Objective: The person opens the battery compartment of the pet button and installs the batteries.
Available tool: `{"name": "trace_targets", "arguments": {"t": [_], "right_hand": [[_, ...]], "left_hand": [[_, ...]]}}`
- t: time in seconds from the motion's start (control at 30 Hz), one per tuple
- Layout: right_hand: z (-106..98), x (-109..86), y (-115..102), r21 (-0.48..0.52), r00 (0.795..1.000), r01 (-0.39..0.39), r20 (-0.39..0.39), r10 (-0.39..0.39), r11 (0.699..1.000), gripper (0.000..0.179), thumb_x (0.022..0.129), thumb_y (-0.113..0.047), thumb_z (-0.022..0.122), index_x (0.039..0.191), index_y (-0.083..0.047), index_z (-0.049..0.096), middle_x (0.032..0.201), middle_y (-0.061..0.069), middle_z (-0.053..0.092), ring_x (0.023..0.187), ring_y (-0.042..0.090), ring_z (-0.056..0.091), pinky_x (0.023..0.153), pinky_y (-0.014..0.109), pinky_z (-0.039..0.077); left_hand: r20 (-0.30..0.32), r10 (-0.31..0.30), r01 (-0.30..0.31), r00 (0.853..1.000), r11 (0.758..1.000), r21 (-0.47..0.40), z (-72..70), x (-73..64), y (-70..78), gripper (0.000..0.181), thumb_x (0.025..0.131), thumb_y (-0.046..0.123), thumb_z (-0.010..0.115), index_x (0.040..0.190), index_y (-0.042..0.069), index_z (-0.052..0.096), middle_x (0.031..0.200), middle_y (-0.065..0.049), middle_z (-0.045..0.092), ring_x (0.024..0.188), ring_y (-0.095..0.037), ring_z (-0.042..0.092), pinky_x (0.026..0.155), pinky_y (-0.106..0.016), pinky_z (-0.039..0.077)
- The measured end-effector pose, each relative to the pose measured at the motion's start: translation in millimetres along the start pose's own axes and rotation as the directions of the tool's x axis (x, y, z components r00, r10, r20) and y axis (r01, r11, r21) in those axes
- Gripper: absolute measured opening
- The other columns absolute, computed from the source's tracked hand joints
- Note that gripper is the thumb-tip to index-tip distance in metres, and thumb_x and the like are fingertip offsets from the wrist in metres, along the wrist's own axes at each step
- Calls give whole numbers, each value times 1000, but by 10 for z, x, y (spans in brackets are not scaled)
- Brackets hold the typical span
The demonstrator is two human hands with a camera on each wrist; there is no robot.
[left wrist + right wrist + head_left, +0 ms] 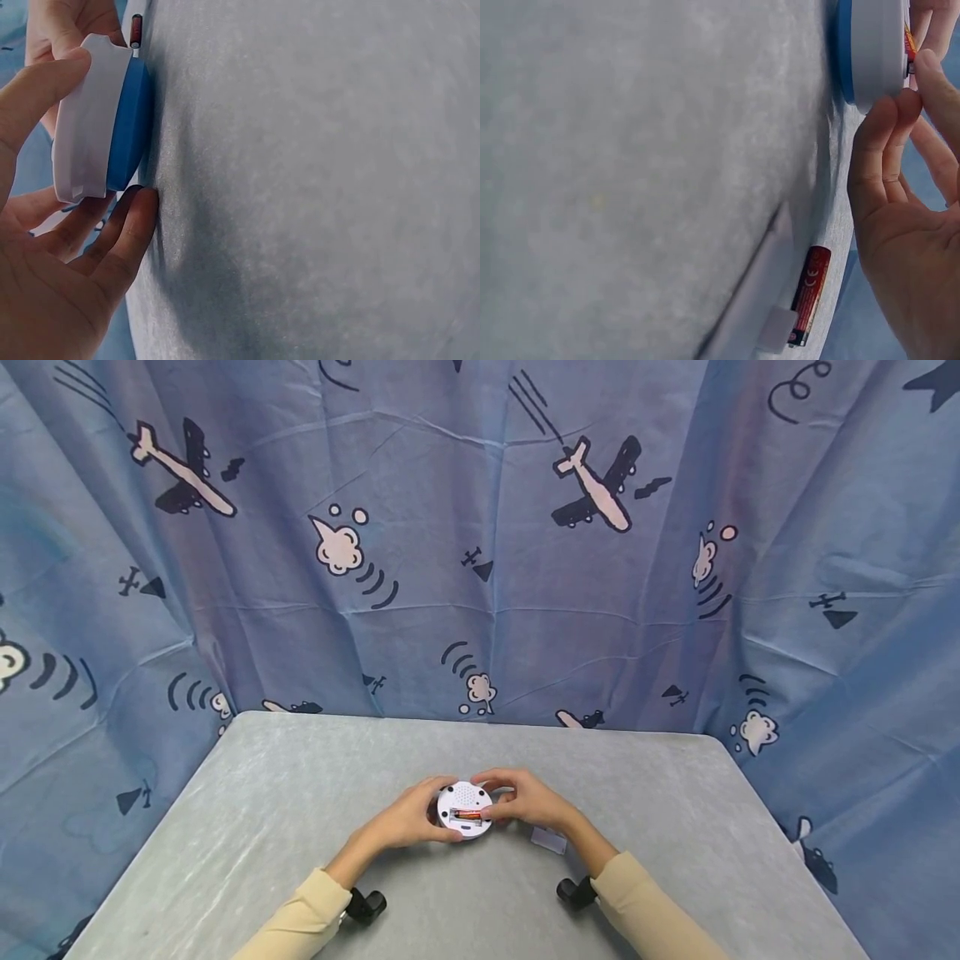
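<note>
A round white device (pixel 467 797) with a blue lower side (pixel 130 124) is held with its speaker holes and battery bay facing up. My left hand (pixel 411 815) grips it from the left, thumb on the near rim and fingers around the far side. A red and orange battery (pixel 468 815) lies in the bay. From the right, my right hand (pixel 531 799) has its thumb at the battery's end and curled fingertips against the device's side. In the right wrist view, a second, dark red battery (pixel 810 296) lies on the table.
A white flat cover (pixel 549 840) lies on the grey table (pixel 315 777), just below the right hand, beside the loose battery. Behind the table hangs a blue curtain (pixel 420 652) printed with planes. Black cameras are strapped at both wrists.
</note>
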State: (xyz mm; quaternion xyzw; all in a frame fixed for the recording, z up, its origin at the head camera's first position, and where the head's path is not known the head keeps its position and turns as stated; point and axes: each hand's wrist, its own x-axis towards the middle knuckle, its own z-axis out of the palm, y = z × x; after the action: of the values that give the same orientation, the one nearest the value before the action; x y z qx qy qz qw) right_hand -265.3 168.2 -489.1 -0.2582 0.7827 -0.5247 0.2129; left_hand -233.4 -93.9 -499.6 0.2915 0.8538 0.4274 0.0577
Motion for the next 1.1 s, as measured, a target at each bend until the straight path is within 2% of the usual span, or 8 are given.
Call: {"name": "trace_targets", "arguments": {"t": [0.17, 0.33, 0.53, 0.63, 0.83, 1.1], "right_hand": [[-2, 17, -17, -7, 1000, -1, 6, 1, 1000, 56, 86, -6, 82, 138, -3, 61, 122, 16, 61, 64, 17, 57, 64, 36, 56], [-8, 41, -34, -21, 1000, -6, 18, 6, 1000, 56, 85, -5, 83, 137, 0, 61, 119, 17, 61, 65, 18, 59, 62, 37, 56], [-15, 77, -59, -11, 999, -21, 32, 21, 1000, 53, 83, -4, 85, 132, 0, 65, 122, 19, 62, 71, 19, 63, 63, 40, 57], [-15, 96, -65, 1, 999, -32, 26, 32, 999, 52, 81, -1, 85, 129, -1, 66, 118, 18, 66, 73, 20, 64, 61, 39, 57], [2, 128, -91, 28, 999, -41, 16, 40, 999, 51, 79, 5, 85, 126, 1, 66, 104, 17, 67, 63, 19, 61, 59, 37, 54], [32, 156, -101, 56, 998, -62, -4, 62, 996, 50, 76, 8, 85, 121, 1, 65, 102, 19, 65, 61, 18, 61, 59, 30, 52]], "left_hand": [[2, 8, -8, 1000, 1000, 1, -3, 5, 3, 83, 80, 31, 89, 144, -4, 49, 138, -17, 54, 125, -30, 52, 102, -49, 42], [6, 20, -20, 1000, 1000, -10, -7, 6, 20, 83, 81, 27, 89, 144, -6, 48, 138, -19, 54, 123, -30, 53, 101, -48, 44], [-1, 49, -49, 999, 999, 13, 5, 10, 18, 81, 80, 22, 89, 142, -9, 48, 137, -22, 54, 126, -35, 51, 105, -51, 40], [-4, 64, -64, 998, 998, 15, 14, 11, 13, 80, 80, 21, 89, 142, -9, 48, 137, -23, 54, 126, -36, 51, 105, -52, 40], [6, 68, -68, 998, 998, -4, 17, 9, 19, 81, 79, 19, 89, 142, -10, 47, 137, -24, 53, 126, -38, 50, 105, -54, 39], [32, 70, -70, 997, 997, 9, 1, 17, 4, 82, 79, 17, 89, 143, -11, 45, 138, -26, 52, 127, -39, 49, 106, -54, 38]]}}
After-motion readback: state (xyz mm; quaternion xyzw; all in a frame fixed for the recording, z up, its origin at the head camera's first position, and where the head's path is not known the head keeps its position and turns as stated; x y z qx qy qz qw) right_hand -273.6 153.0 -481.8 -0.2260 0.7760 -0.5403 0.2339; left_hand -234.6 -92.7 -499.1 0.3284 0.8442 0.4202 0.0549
